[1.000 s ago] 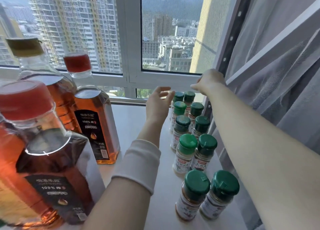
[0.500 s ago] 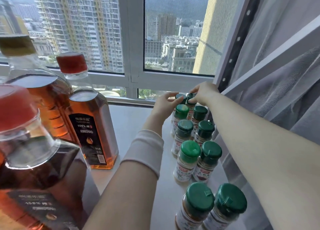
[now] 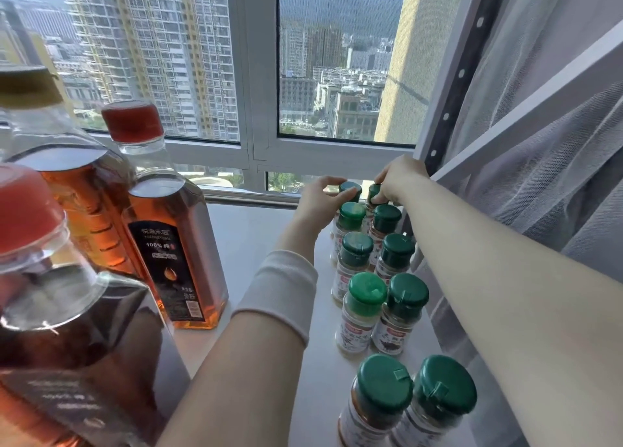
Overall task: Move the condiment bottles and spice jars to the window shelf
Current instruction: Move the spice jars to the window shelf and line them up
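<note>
Several green-capped spice jars [image 3: 364, 311] stand in two rows on the white window shelf [image 3: 256, 237], running from the front right toward the window. My left hand [image 3: 320, 204] grips the cap of the farthest left jar [image 3: 350, 188]. My right hand [image 3: 399, 178] pinches the cap of the farthest right jar [image 3: 373, 192]. Three amber oil bottles stand on the left: one with a red cap and black label [image 3: 175, 244], a red-capped one up close [image 3: 67, 328], and a yellow-capped one behind [image 3: 67, 163].
A white window frame [image 3: 256, 150] closes the far side of the shelf. A grey sheer curtain [image 3: 539, 177] and a slanted white rail with a black perforated strip [image 3: 448, 109] hang close on the right, beside the jar rows.
Both hands have come down from above the far jars onto the two farthest caps; the left went from spread fingers to a grip. The view has tilted slightly.
</note>
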Action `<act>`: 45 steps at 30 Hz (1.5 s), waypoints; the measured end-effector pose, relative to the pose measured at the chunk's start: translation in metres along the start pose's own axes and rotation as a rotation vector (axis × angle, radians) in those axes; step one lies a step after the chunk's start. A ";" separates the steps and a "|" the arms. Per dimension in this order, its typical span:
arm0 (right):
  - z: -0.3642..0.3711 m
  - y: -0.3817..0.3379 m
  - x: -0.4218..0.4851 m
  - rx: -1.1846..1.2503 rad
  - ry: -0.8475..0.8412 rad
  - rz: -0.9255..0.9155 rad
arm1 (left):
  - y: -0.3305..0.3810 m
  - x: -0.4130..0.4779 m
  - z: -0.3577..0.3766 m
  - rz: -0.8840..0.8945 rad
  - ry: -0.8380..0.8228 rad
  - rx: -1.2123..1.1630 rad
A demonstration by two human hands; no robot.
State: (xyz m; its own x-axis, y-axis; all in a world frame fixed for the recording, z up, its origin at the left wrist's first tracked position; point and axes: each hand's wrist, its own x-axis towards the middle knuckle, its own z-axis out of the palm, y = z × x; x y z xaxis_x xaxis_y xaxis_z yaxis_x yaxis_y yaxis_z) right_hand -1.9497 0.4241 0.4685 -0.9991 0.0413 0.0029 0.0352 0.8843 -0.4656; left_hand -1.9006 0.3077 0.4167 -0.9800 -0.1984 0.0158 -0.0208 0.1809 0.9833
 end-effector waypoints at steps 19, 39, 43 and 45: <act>-0.052 -0.026 -0.108 0.197 0.257 -0.298 | 0.068 -0.084 -0.024 0.250 0.266 0.111; 0.080 -0.005 -0.322 1.089 -0.045 -0.483 | -0.042 -0.321 -0.102 0.451 0.787 -0.032; 0.117 -0.008 -0.329 1.122 -0.092 -0.402 | -0.061 -0.322 -0.105 0.362 0.666 -0.089; 0.124 -0.014 -0.327 1.114 -0.118 -0.411 | -0.069 -0.322 -0.109 0.356 0.633 -0.086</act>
State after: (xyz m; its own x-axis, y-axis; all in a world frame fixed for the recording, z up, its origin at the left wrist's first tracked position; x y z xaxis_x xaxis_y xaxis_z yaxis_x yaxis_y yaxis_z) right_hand -1.6265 0.3403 0.3648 -0.9290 -0.2451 0.2773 -0.2681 -0.0710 -0.9608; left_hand -1.5624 0.2545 0.3633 -0.6215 -0.6654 0.4134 0.3188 0.2673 0.9094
